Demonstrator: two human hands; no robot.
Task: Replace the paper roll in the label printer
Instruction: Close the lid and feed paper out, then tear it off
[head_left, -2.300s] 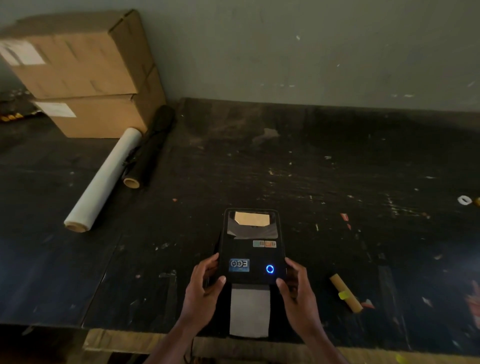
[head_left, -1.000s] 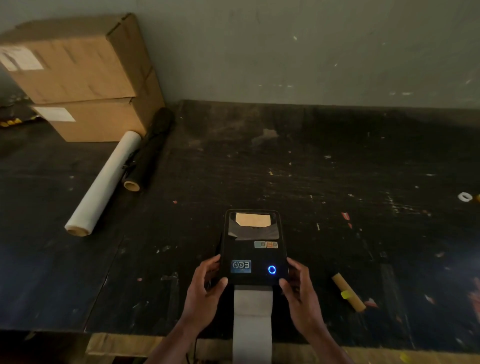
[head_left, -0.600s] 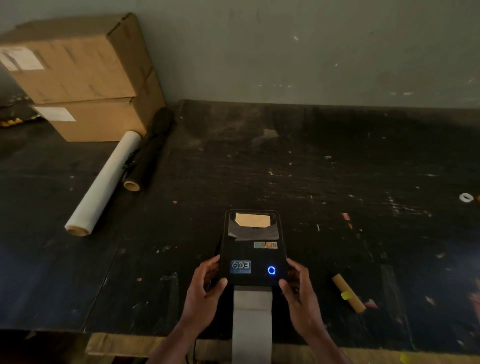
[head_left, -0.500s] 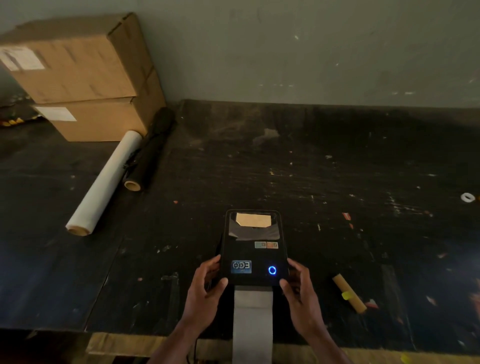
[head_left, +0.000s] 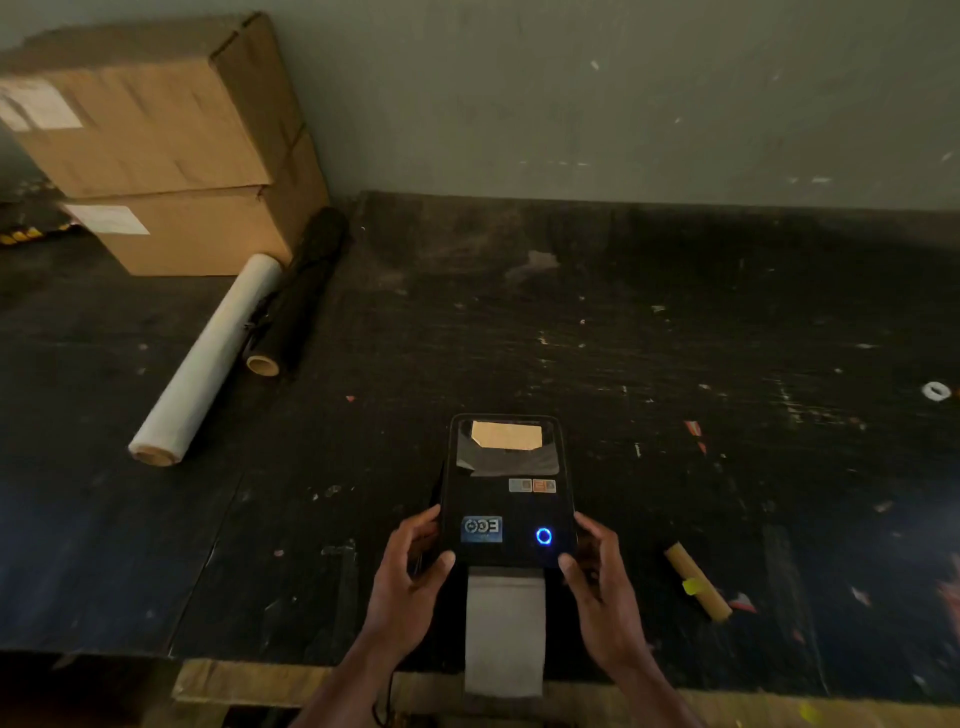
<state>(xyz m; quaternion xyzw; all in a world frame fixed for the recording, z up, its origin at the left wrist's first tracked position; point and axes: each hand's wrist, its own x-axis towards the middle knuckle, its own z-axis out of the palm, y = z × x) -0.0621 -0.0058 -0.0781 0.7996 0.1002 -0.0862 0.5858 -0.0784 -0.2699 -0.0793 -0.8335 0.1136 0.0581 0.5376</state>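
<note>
The rigid label printer (head_left: 508, 493) is being clasped at its sides by the left hand (head_left: 410, 587) and right hand (head_left: 602, 592). The limp paper strip (head_left: 505, 631), seemingly thin, is being fed out toward 6 o'clock and is best pinched at its edges.

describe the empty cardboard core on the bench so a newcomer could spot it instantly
Start at the black label printer held by both hands at the near edge of the dark bench. Just to its right lies the cardboard core, a short tan tube angled diagonally. Unlike the long rolls by the boxes, it is bare and carries a yellow tab.

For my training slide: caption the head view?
Both hands, left hand and right hand, steady the closed label printer as paper strip feeds out.
</note>
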